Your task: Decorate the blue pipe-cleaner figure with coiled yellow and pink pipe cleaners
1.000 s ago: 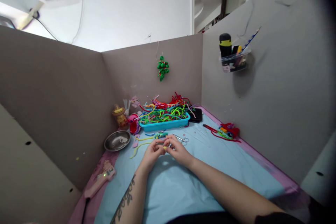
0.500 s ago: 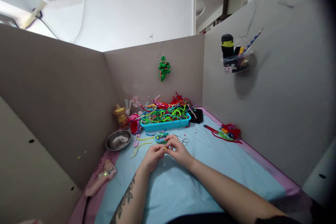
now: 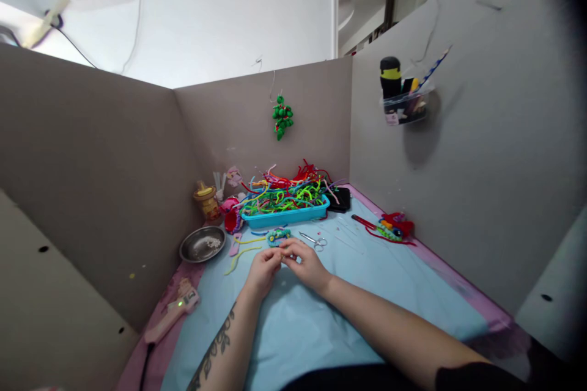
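My left hand (image 3: 266, 270) and my right hand (image 3: 306, 264) meet over the middle of the blue table cover, fingertips pinched together. Between them is a small yellow piece that looks like pipe cleaner; the fingers now hide nearly all of it. Just beyond the fingers lies a teal fuzzy craft piece (image 3: 278, 236) with yellow dots. Left of it lie a yellow pipe cleaner (image 3: 249, 241) and a yellow-green pipe cleaner (image 3: 237, 259). Small scissors (image 3: 314, 240) rest just past my right hand.
A blue tray (image 3: 287, 218) heaped with coloured pipe cleaners stands at the back. A metal bowl (image 3: 202, 244) with small white bits and a pink glue gun (image 3: 172, 317) are on the left. A red-and-green craft piece (image 3: 395, 227) lies right. Grey panels (image 3: 257, 116) enclose the table.
My fingertips have closed in closer, and the yellow piece that showed between them is now mostly covered. The whole view has shifted slightly.
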The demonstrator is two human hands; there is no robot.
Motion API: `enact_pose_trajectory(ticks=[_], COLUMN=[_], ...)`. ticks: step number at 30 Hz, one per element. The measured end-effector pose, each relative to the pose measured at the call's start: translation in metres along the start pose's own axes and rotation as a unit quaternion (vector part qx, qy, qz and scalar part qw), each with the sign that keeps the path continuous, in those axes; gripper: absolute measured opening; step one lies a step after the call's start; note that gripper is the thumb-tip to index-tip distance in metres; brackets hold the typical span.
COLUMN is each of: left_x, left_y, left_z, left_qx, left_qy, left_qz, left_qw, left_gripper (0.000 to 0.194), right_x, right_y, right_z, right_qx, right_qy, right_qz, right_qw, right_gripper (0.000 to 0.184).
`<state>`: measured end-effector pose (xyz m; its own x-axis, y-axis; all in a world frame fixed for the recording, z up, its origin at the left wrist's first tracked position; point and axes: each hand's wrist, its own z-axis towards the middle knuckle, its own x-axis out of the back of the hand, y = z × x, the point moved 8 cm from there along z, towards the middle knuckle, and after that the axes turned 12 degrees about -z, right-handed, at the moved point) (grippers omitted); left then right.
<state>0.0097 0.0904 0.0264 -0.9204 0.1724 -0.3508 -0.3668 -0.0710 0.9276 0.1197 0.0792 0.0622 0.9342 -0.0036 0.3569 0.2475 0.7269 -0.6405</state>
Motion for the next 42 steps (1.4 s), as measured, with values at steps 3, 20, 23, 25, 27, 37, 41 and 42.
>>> enact_pose_trajectory(ticks=[3,20,23,25,27,37,41,42], left_x=[0.002,-0.002,-0.002,-0.001,0.002,0.015,0.014,0.014], left_y=[-0.002,-0.001,0.001,0.003,0.006,0.011,0.009,0.009], left_z=[0.001,0.0,-0.001,-0.001,-0.002,0.002,0.003,0.003], left_qx=[-0.007,-0.007,-0.014,-0.025,-0.041,-0.048,-0.04,-0.041], left_qy=[0.01,-0.005,-0.013,-0.013,-0.004,0.03,0.023,0.022], left_qz=[0.006,-0.055,-0.051,-0.031,-0.005,0.059,0.054,0.057], left_qw=[1.0,0.998,0.999,0.999,0.999,0.997,0.997,0.997], left_gripper=[0.033,0.032,0.028,0.027,0.028,0.036,0.036,0.036], right_x=[-0.001,0.014,0.012,0.01,0.007,0.008,0.018,0.02], right_y=[0.0,-0.018,-0.02,-0.021,-0.022,-0.02,-0.02,-0.02], right_z=[-0.001,-0.004,-0.005,-0.007,-0.009,-0.006,-0.004,-0.004], right_qx=[0.001,0.088,0.091,0.092,0.096,0.101,0.087,0.088], right_qy=[-0.008,0.026,0.012,0.003,0.0,-0.016,0.021,0.036], right_qz=[-0.007,-0.128,-0.122,-0.117,-0.115,-0.142,-0.123,-0.122], right_qw=[1.0,0.987,0.988,0.989,0.989,0.985,0.988,0.988], right_gripper=[0.008,0.032,0.031,0.03,0.029,0.038,0.04,0.037])
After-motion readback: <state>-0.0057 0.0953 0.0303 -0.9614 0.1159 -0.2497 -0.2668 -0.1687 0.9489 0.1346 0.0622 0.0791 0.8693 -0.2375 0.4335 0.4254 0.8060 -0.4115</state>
